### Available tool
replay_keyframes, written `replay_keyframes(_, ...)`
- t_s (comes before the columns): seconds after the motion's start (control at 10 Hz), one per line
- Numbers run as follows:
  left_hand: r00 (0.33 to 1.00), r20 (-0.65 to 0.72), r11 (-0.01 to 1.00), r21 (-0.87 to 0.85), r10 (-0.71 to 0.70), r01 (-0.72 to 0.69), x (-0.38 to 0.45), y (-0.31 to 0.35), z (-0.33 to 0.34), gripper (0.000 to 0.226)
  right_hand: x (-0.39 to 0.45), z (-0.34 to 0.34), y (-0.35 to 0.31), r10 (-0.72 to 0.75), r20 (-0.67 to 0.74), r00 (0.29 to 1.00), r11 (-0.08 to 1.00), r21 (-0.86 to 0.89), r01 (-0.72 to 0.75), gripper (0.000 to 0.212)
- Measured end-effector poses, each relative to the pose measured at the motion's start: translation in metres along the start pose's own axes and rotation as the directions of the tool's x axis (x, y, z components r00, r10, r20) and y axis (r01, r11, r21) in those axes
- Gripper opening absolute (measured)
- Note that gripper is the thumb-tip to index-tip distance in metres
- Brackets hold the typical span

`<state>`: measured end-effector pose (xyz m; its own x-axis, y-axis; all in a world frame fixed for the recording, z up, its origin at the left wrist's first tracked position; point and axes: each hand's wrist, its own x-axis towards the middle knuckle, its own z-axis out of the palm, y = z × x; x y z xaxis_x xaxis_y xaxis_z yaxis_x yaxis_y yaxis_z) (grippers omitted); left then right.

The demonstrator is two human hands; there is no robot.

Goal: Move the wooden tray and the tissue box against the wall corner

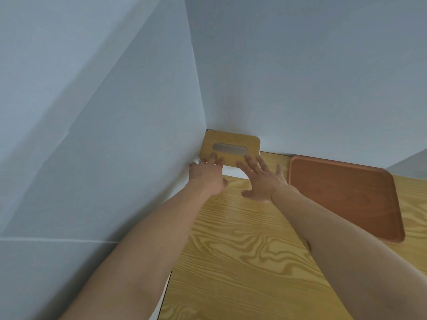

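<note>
Tissue box (230, 146) in wall corner, both hands (fingers spread) apparently pressing its lid, wooden tray (344, 195) beside.

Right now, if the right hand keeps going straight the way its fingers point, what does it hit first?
The right hand already has fingertips on the light wooden lid of the white tissue box. Past the box, the pale blue-grey wall directly behind it, though depth is unclear.

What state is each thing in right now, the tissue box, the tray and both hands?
tissue box: upright, tucked into the wall corner, no tissue showing at the slot.
wooden tray: flat on the table, empty, along the back wall, apart from the box.
left hand: open, fingers on the box lid.
right hand: open, fingertips on the box.
</note>
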<state>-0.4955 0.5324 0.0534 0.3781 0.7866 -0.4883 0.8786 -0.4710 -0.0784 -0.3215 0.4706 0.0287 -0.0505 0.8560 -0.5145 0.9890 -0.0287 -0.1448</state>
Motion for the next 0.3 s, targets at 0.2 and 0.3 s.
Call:
replay_keyframes(0.2,0.999,0.000,0.994,-0.106,0.040,-0.040,-0.014,-0.012,-0.001,0.068,-0.017,-0.017,-0.005,-0.056,-0.186,0.981,0.998,0.008,0.058,0.070)
replay_keyframes(0.3,0.998,0.008,0.985,-0.161,0.063,-0.060,-0.026,-0.015,0.007,0.063,-0.031,-0.014,-0.008,-0.078,-0.206,0.975,0.997,-0.022,0.075,0.059)
